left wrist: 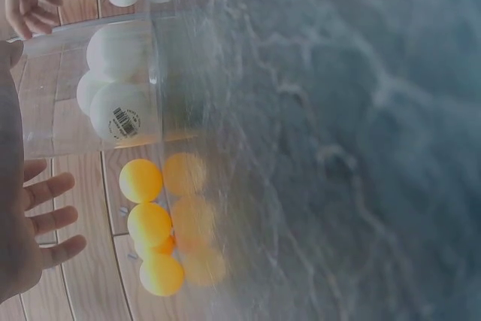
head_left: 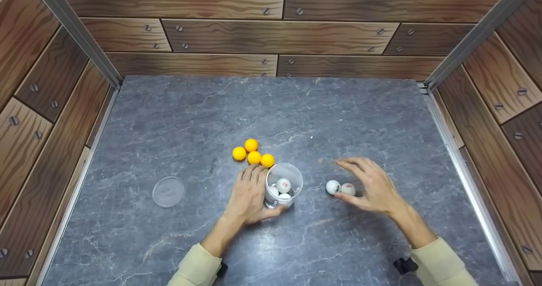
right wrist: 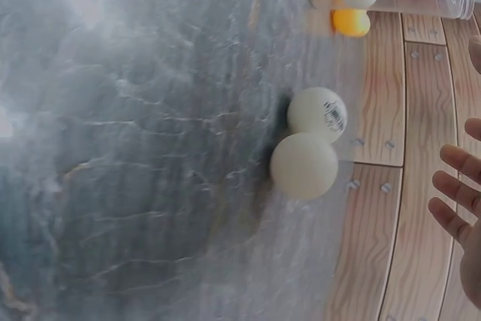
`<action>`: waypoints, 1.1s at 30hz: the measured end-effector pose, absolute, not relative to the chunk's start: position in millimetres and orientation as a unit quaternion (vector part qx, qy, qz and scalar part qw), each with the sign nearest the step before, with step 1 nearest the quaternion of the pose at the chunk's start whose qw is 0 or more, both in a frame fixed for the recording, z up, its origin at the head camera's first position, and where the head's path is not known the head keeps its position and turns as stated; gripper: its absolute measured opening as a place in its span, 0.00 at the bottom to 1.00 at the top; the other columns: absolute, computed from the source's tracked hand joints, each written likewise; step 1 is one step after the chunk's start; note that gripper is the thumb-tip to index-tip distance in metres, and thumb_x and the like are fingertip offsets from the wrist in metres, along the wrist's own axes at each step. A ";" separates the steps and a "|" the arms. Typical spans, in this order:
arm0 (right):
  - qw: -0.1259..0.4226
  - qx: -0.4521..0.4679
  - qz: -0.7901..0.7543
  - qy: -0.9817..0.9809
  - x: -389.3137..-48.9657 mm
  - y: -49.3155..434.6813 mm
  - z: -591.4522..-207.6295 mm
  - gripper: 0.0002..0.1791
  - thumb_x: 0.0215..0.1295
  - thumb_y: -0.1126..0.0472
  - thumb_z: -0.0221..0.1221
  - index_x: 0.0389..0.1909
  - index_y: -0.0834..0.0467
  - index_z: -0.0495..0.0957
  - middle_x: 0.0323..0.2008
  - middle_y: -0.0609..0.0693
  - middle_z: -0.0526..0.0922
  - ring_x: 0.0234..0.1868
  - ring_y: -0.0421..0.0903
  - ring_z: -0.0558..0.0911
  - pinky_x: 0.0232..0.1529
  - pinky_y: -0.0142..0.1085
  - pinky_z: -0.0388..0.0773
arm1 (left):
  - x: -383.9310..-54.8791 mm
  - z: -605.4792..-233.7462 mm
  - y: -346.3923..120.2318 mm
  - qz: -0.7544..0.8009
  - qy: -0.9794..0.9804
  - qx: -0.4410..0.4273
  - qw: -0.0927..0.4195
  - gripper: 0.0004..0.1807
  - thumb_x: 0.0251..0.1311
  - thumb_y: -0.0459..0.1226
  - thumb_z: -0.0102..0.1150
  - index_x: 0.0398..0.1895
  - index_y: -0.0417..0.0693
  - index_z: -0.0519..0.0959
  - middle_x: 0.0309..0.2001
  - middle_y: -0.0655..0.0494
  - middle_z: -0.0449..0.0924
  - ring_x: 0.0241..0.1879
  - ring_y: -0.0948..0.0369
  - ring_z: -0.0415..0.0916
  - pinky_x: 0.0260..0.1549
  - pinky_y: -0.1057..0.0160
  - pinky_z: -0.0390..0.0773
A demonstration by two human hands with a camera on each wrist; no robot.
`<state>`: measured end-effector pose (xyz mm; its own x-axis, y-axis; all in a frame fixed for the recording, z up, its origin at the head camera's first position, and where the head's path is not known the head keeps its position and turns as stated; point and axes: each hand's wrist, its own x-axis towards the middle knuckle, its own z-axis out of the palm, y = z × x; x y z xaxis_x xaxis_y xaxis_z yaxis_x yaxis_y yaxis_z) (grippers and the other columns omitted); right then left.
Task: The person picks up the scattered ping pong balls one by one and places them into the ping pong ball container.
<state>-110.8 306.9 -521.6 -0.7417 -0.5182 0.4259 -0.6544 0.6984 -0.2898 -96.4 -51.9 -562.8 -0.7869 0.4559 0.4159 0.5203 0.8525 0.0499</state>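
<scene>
A clear plastic jar point(head_left: 297, 177) stands upright near the middle of the table, its mouth uncovered. Inside it lie white table tennis balls point(head_left: 283, 185), three of them showing. My left hand point(head_left: 247, 198) is cupped at the jar's left side, thumb across its near side. The left wrist view shows those fingers point(left wrist: 54, 220) straight and spread beside the jar. To the right, two white balls point(head_left: 333, 187) sit side by side on the table. Over them my right hand point(head_left: 370, 188) is spread with a wide gap between thumb and fingers; it grips nothing.
Several orange balls point(head_left: 254, 157) lie grouped just behind the left hand, the nearest close to the jar. A clear round lid point(head_left: 169, 192) lies flat on the left. Wood-patterned panels point(head_left: 220, 34) enclose the grey marbled table point(head_left: 203, 108) at the back and sides.
</scene>
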 end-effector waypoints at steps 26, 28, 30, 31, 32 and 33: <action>0.155 0.217 0.271 -0.925 -104.3 346.1 -572.7 0.51 0.42 0.44 0.81 0.70 0.59 0.76 0.59 0.59 0.84 0.59 0.60 0.82 0.59 0.62 0.78 | -98.2 -562.0 -52.0 -0.084 -0.943 -0.263 0.188 0.58 0.46 0.77 0.62 0.66 0.40 0.74 0.61 0.46 0.81 0.65 0.49 0.77 0.68 0.47 0.77; 0.149 0.213 0.269 -0.927 -103.4 347.2 -575.2 0.52 0.42 0.44 0.81 0.70 0.58 0.76 0.59 0.59 0.85 0.59 0.60 0.82 0.59 0.63 0.78 | -98.0 -561.8 -52.0 -0.083 -0.942 -0.263 0.188 0.58 0.46 0.77 0.62 0.67 0.40 0.74 0.61 0.46 0.81 0.65 0.49 0.77 0.68 0.47 0.77; 0.144 0.213 0.263 -0.930 -102.5 348.0 -577.5 0.53 0.42 0.43 0.81 0.71 0.57 0.75 0.59 0.59 0.84 0.59 0.60 0.82 0.59 0.62 0.78 | -97.6 -562.0 -52.0 -0.084 -0.942 -0.263 0.189 0.58 0.46 0.77 0.62 0.67 0.39 0.74 0.61 0.45 0.81 0.65 0.49 0.77 0.68 0.47 0.77; 0.141 0.213 0.260 -0.931 -101.8 348.0 -578.2 0.53 0.42 0.42 0.81 0.71 0.57 0.75 0.59 0.59 0.84 0.59 0.61 0.82 0.59 0.63 0.78 | -97.4 -562.0 -52.0 -0.084 -0.942 -0.263 0.189 0.58 0.46 0.77 0.62 0.66 0.39 0.74 0.61 0.45 0.81 0.65 0.48 0.77 0.68 0.47 0.77; 0.138 0.213 0.257 -0.932 -101.4 347.9 -579.2 0.53 0.42 0.42 0.81 0.72 0.56 0.75 0.59 0.60 0.84 0.59 0.61 0.82 0.59 0.63 0.78 | -97.1 -562.1 -52.0 -0.084 -0.942 -0.264 0.190 0.58 0.46 0.77 0.62 0.66 0.39 0.74 0.61 0.45 0.81 0.65 0.48 0.77 0.68 0.47 0.77; 0.136 0.214 0.254 -0.934 -100.9 347.6 -579.9 0.54 0.42 0.41 0.81 0.72 0.56 0.75 0.60 0.60 0.84 0.60 0.62 0.82 0.60 0.63 0.78 | -96.9 -562.1 -52.0 -0.085 -0.941 -0.265 0.191 0.58 0.46 0.76 0.61 0.66 0.39 0.74 0.62 0.45 0.81 0.66 0.48 0.77 0.68 0.47 0.77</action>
